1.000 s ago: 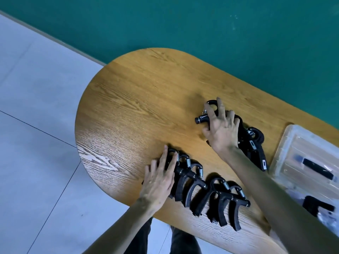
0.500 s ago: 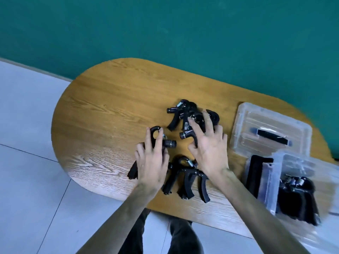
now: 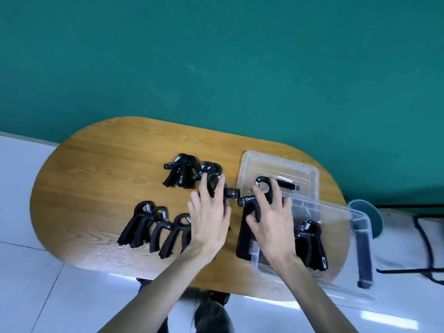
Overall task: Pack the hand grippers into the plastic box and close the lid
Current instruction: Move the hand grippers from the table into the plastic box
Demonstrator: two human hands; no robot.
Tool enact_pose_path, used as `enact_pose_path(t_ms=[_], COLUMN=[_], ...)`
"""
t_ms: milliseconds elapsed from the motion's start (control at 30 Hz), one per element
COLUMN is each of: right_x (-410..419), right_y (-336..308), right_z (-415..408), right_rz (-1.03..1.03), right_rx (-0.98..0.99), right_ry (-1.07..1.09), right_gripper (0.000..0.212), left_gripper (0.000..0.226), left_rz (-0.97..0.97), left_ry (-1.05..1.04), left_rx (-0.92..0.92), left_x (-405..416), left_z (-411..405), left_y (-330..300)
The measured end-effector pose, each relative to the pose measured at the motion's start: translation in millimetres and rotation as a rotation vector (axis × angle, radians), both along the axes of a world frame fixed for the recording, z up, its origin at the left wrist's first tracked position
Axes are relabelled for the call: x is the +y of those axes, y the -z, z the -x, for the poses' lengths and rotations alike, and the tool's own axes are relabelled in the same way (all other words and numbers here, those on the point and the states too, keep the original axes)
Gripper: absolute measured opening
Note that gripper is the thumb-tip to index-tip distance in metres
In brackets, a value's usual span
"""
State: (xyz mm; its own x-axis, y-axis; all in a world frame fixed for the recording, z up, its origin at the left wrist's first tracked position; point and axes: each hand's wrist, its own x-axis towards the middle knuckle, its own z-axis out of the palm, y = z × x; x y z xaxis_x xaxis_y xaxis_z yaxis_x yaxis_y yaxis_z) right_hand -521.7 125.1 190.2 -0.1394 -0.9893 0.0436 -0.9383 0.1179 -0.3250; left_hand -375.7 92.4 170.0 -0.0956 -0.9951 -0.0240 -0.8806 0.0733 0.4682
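Observation:
Black hand grippers lie on the oval wooden table (image 3: 96,179): a row of several (image 3: 149,229) near the front edge and a cluster (image 3: 181,173) farther back. My left hand (image 3: 211,222) is shut on one gripper (image 3: 228,192) just above the table's middle. My right hand (image 3: 272,219) grips another gripper (image 3: 260,188) over the left end of the clear plastic box (image 3: 346,227). One gripper (image 3: 312,246) lies inside the box. The clear lid (image 3: 264,162), with a black handle, rests flat behind the box.
The box overhangs the table's front right edge. A green wall stands right behind the table. On the white floor to the right are a round blue-grey object (image 3: 376,212) and a white bag with dark straps (image 3: 413,246).
Both hands have moved right, each carrying a gripper; the right one now hangs over the box's left end. The view has swung right and pulled back, showing the whole box.

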Motion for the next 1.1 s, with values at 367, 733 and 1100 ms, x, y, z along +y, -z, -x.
enact_pose_path(t_ms=[367, 733, 1100], right_x=[70.3, 87.1, 80.6], right_y=[18.1, 76.6, 154.1], right_z=[129.2, 175.7, 201.3], right_rz=[0.006, -0.08, -0.254], right_rx=[-0.023, -0.078, -0.099], right_ry=[0.332, 0.342, 0.199], right_gripper=[0.075, 0.075, 0.072], left_gripper=[0.068, 0.068, 0.067], left_rz=[-0.005, -0.119, -0.247], left_ry=[0.265, 0.354, 0.31], left_rx=[-0.162, -0.29, -0.341], left_x=[37.6, 59.9, 63.7], left_z=[132.9, 181.0, 183.0], left_y=[5.6, 58.0, 115.7])
